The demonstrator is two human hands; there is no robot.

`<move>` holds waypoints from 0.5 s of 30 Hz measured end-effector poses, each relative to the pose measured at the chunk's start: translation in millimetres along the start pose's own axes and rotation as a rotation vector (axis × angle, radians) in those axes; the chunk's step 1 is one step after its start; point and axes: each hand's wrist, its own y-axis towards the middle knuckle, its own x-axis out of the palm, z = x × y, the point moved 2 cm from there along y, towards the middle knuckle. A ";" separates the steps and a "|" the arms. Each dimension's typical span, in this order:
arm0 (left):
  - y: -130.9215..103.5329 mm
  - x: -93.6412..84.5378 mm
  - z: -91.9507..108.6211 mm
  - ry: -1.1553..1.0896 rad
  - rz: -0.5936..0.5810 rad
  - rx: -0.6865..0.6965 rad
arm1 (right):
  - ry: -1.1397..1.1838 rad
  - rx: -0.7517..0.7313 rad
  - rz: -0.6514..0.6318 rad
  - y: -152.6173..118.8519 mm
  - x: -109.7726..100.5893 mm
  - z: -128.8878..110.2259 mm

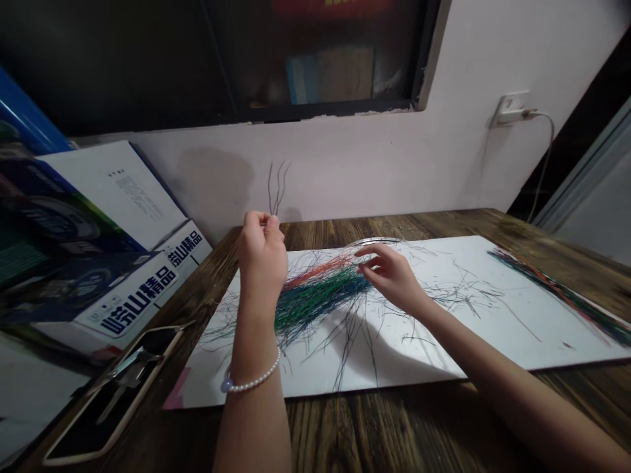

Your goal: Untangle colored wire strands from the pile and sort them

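Observation:
My left hand (263, 243) is raised over the left part of a white board (434, 364), its fingers pinched on a few thin dark wires (276, 187) that stick up against the wall. A bracelet of white beads is round that wrist. My right hand (389, 272) hovers at the right end of a heap of green and blue wires (315, 299), thumb and fingers apart, with nothing visible between them. Orange wires (320, 269) lie along the heap's far side. Loose dark wires (461, 292) are strewn over the board to the right.
Another bundle of coloured wires (557, 295) lies along the board's right edge. Printed cartons (133, 289) stand at the left, beside an open case holding a metal caliper (131, 374). A wall socket (513, 108) with a plugged cable is at upper right.

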 end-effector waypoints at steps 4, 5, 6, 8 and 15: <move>-0.9 -1.1 2.3 0.122 0.052 -0.011 | -0.122 -0.172 -0.356 -8.9 11.2 -15.2; -1.2 -1.3 3.1 0.136 0.045 -0.011 | -0.161 -0.201 -0.444 -11.7 14.8 -15.3; -1.5 -1.3 3.7 0.140 0.033 -0.014 | -0.203 -0.223 -0.516 -14.5 18.3 -14.1; -1.9 -1.0 4.3 0.130 0.011 -0.019 | -0.285 -0.249 -0.609 -19.4 24.1 -9.3; -1.1 0.8 1.6 0.061 0.007 -0.005 | -0.463 -0.304 -0.690 -25.6 35.0 -2.0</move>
